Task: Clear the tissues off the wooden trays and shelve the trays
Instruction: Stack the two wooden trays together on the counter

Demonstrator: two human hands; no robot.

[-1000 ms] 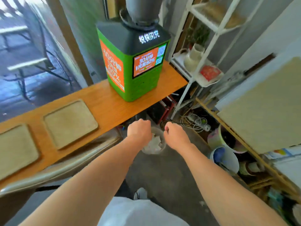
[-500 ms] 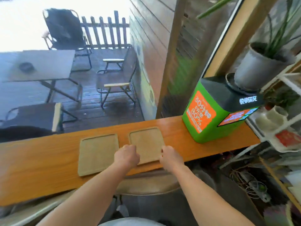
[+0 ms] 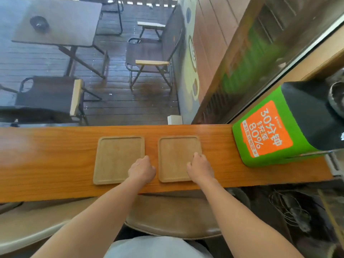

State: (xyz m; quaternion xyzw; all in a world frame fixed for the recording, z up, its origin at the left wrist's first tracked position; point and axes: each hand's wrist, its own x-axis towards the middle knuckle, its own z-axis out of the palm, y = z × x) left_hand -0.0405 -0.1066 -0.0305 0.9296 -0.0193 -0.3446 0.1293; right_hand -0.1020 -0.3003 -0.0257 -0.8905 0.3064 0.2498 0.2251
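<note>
Head view: two wooden trays lie side by side, apart, on the tabletop point(image 3: 55, 155). Your left hand point(image 3: 141, 170) sits curled at the left tray's point(image 3: 117, 159) near right corner, beside the gap; whether its grip holds the rim, you cannot tell. Your right hand point(image 3: 200, 169) rests on the right tray's point(image 3: 176, 157) near right edge, grip narrow, fingers curled. A green box point(image 3: 264, 135) stands far right.

Bare tabletop point(image 3: 46, 161) stretched open left of the trays; green charging kiosk point(image 3: 270, 131) blocked the right end; narrow gap ran between left tray point(image 3: 115, 155) and right tray point(image 3: 175, 155).
</note>
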